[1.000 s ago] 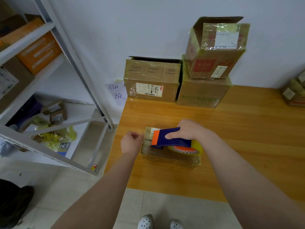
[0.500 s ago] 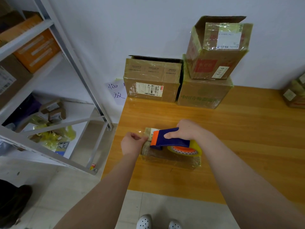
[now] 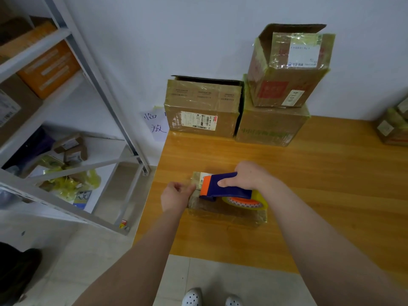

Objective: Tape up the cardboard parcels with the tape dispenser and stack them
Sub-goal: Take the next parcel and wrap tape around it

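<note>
Cardboard parcel (image 3: 220, 214) flat on the wooden surface (image 3: 309, 184) near its left edge, blue-and-orange tape dispenser (image 3: 223, 188) on top, right hand (image 3: 249, 176) fingers clasping it, left hand (image 3: 176, 197) pinching the parcel's left end.

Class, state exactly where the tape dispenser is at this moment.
Head view, just below centre: the tape dispenser rests on the small parcel near the table's left edge, held by the right hand.

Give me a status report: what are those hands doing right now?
Right hand grips tape dispenser atop small parcel. Left hand holds parcel's left end. Other boxes stand behind, apart.
</note>
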